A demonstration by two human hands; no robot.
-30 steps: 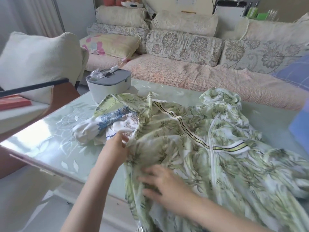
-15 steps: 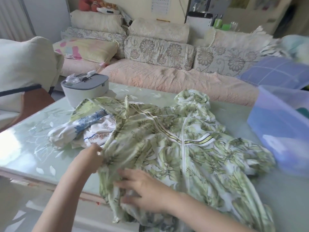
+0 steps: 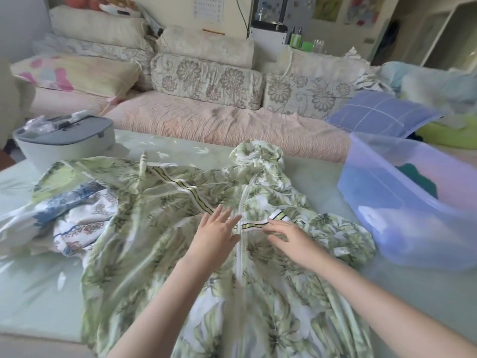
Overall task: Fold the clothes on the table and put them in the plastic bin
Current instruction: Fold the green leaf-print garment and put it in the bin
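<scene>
A green leaf-print hooded jacket [image 3: 160, 244] with a white zip lies spread across the table, its hem hanging over the near edge. My left hand [image 3: 215, 232] lies flat on it just left of the zip, fingers straight. Just right of the zip, my right hand [image 3: 289, 235] rests on the fabric with fingers extended over the striped band. A crumpled white and blue patterned garment [image 3: 69, 223] lies at the left, partly under the jacket's sleeve. The translucent blue plastic bin [image 3: 402, 213] stands at the right with dark green clothing inside.
A grey lidded box [image 3: 64, 140] stands at the table's far left corner. Behind the pale green table [image 3: 335, 182] runs a sofa [image 3: 206, 120] with flowered cushions, a purple checked pillow [image 3: 379, 115] and a heap of clothes at the far right.
Both hands left the jacket's lower left edge and moved up to its chest, either side of the zip. The view swung right, showing more of the bin.
</scene>
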